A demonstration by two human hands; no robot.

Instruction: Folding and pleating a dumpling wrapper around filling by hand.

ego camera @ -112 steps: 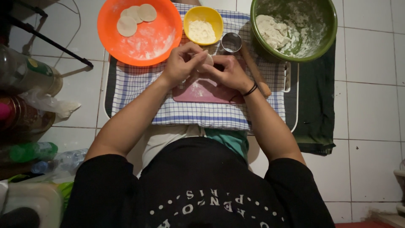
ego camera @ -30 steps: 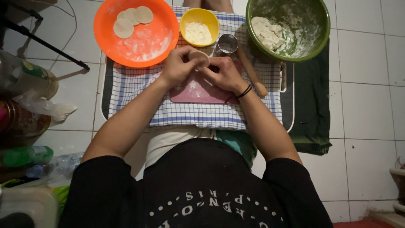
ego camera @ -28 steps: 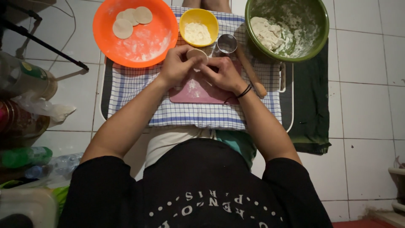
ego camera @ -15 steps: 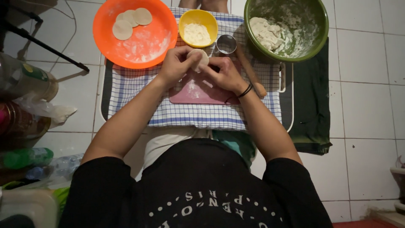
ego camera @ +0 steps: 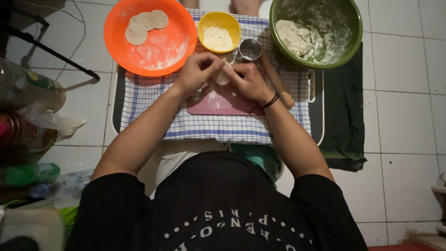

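Two flat rounds of pale dough point(ego camera: 147, 25) lie in the floured orange plastic bowl point(ego camera: 176, 58) at the far left of the blue-and-white checked cloth point(ego camera: 223, 128). Next to that bowl sits a small yellow bowl of white flour point(ego camera: 219, 35). Just below it, my left hand point(ego camera: 195, 74) and my right hand point(ego camera: 251, 83) meet over the pink cutting board point(ego camera: 223, 103), and between them I pinch a small pale piece of dough point(ego camera: 224, 74); both grips are closed on it, fingertips pressing from either side, the piece held just above the board. Behind my right hand stands a round metal cutter ring point(ego camera: 250, 49), and a wooden rolling pin point(ego camera: 276, 81) runs slanted beside my wrist with its black band point(ego camera: 271, 100). Farthest right is a large green bowl point(ego camera: 353, 37) dusted with flour, holding a lump of dough point(ego camera: 292, 37).
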